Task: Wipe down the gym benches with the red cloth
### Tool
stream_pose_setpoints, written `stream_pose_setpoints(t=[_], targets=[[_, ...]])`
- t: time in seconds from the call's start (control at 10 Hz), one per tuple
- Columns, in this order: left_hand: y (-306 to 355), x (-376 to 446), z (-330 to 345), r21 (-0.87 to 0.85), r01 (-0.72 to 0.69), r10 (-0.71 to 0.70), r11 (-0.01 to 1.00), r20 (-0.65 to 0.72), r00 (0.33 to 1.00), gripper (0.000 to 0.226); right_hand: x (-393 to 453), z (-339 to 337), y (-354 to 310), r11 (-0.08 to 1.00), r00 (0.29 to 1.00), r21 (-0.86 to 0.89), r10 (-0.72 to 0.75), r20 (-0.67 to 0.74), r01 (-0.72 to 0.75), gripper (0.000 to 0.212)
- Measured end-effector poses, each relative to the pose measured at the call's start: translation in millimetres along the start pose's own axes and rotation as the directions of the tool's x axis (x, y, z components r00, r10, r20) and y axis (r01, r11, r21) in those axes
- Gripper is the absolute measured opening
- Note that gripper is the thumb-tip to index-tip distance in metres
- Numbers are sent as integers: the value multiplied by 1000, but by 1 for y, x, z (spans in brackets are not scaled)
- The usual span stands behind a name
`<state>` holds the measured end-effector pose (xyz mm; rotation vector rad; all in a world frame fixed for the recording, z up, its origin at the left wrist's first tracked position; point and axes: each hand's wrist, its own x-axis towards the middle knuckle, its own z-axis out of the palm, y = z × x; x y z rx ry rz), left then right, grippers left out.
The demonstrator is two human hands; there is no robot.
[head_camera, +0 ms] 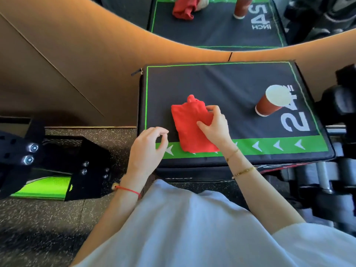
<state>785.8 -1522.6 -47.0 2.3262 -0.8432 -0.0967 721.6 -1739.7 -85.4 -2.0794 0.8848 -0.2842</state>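
the red cloth (190,128) is seen folded into a rough rectangle, lying flat on the black padded top of the table (231,87), toward its near edge, with its lower end laid over the green band of white arrows. a small bunched tip is raised at its far end. the right hand (215,124) is laid on the cloth's right side; the fingers (212,109) are curled over the cloth's upper right edge and the thumb is pressed on its middle, so the fabric is pinched lightly between them. the left hand (148,145) is held just beside the cloth at the table's near left corner, with the fingers loosely bent, partly parted, and nothing held in them. a red string is worn on the left wrist and thin gold bracelets on the right.

a red paper cup (271,102) is stood on the table well apart from the cloth, to the right, partly covering the white "24" print. a mirror (212,24) is set behind, in which the cloth and cup are reflected. a black bolted frame (57,160) is seen on the speckled floor at the left.
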Motion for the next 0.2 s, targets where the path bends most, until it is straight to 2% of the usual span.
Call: stream_pose_setpoints(t=[0.1,0.2], targets=[[-11,10,-1,-2,-65,65,998,17,998,15,-3,0,6,971,995,-237,-63,-82,42,51],[-21,16,1,-7,-113,113,994,38,993,15,-12,0,8,945,985,-328,-62,-160,6,54]])
